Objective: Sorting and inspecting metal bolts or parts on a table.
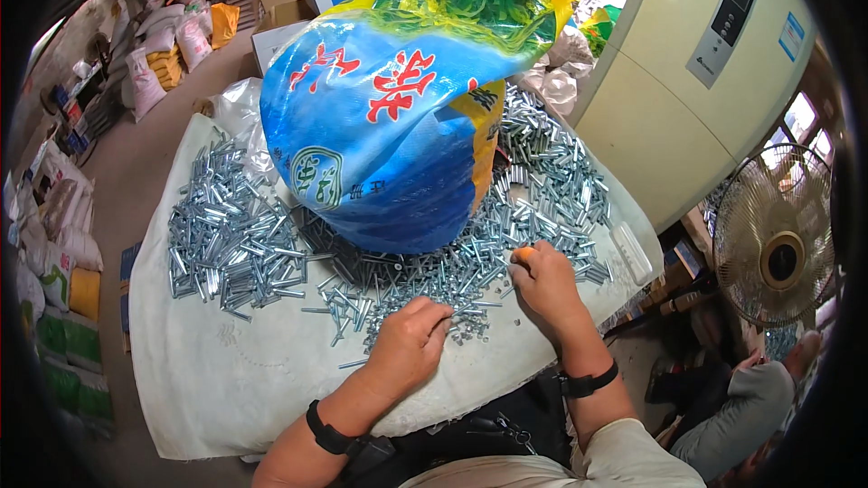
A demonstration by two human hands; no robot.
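Observation:
Both of my hands work low over a cloth-covered table [208, 370] strewn with silvery metal pieces. My left hand [409, 343] rests at the front edge of a spread of slim bolts [425, 285]. Its fingers are curled and pressed together; what they hold, if anything, is hidden. To its right, my right hand [545, 282] is closed in a pinch among the same pieces, with an orange covering on one fingertip. I cannot make out what it grips. Small loose nut-like bits [470, 333] lie between the hands. A big blue printed sack [380, 145] bulges over the bolts behind them.
Heaps of metal rods lie left [235, 235] and right [565, 203] of the sack. A clear plastic bag [249, 117] sits at the back left. A cream cabinet appliance [669, 81] and a fan [778, 258] stand at right. Another person's leg [741, 416] shows at lower right.

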